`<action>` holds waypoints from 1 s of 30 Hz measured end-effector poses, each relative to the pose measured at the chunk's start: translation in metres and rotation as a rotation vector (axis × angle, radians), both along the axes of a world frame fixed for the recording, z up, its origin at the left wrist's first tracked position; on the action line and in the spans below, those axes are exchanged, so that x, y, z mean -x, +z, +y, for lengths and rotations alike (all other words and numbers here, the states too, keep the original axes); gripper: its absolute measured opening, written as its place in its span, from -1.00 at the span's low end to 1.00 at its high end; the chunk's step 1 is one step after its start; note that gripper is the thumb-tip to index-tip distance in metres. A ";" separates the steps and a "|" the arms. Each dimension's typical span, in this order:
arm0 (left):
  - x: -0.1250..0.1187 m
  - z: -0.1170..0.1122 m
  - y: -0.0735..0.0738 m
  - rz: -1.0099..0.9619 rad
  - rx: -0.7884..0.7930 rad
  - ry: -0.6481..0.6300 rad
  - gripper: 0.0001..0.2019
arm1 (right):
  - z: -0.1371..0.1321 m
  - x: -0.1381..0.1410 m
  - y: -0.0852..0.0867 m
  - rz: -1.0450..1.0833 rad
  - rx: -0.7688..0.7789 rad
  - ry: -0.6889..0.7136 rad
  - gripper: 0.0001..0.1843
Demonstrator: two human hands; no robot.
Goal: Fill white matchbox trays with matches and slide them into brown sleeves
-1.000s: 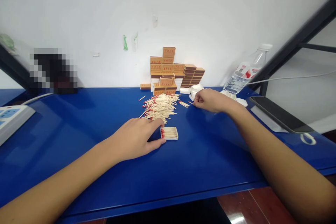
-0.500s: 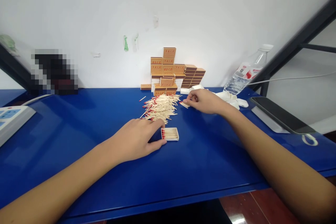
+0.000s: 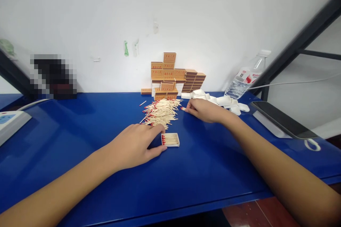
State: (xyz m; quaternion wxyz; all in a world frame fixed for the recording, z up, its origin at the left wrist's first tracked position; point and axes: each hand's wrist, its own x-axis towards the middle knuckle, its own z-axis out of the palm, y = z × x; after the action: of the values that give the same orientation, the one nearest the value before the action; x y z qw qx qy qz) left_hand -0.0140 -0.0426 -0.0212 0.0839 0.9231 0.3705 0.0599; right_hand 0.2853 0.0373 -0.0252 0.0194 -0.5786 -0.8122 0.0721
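1. Moved leftward since a second ago with the right hand [image 3: 204,110], now over a little bunch of matches [image 3: 183,108]; kept the left hand [image 3: 135,143] at the white tray [image 3: 173,145].
2. Pinching that bunch between right thumb and fingertips, with red heads out to the left; too covered to count.
3. Bracketing the tray's left end with left thumb and forefinger, spread to its corners and touching.
4. Find the tray flat on the blue table [image 3: 213,173], long axis running left to right, nearer the left hand, and both leftward and bodyward of the right hand.
5. Just beyond the tray, see a heap of matches [image 3: 162,111], then stacked matchboxes [image 3: 167,73].
6. Farther right, see spare trays [image 3: 223,100] and a tilted bottle [image 3: 246,76].
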 end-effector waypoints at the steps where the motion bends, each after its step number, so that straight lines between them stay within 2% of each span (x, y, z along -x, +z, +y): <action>1: 0.000 0.000 0.000 -0.001 0.002 0.002 -0.66 | 0.000 -0.001 -0.001 -0.005 0.000 0.008 -0.67; 9: 0.000 -0.001 -0.001 0.001 -0.005 -0.010 -0.67 | -0.003 -0.001 -0.001 -0.019 0.030 0.011 -0.73; 17: -0.001 0.000 0.000 0.011 -0.001 -0.008 -0.67 | -0.008 0.002 0.007 -0.025 0.089 0.010 -0.68; 22: 0.000 -0.001 0.000 0.020 0.002 -0.004 -0.66 | -0.015 0.004 0.014 -0.016 0.074 0.013 -0.64; 27: 0.000 -0.001 -0.001 0.012 0.003 -0.002 -0.67 | -0.015 0.002 0.013 -0.021 0.042 -0.007 -0.69; 30: 0.000 0.000 -0.001 0.013 0.002 -0.001 -0.67 | -0.012 0.001 0.012 -0.016 0.075 -0.006 -0.69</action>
State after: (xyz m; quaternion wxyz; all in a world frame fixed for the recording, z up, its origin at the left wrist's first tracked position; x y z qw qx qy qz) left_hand -0.0140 -0.0429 -0.0218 0.0824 0.9236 0.3705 0.0535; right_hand 0.2841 0.0248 -0.0133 -0.0084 -0.5817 -0.8075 0.0978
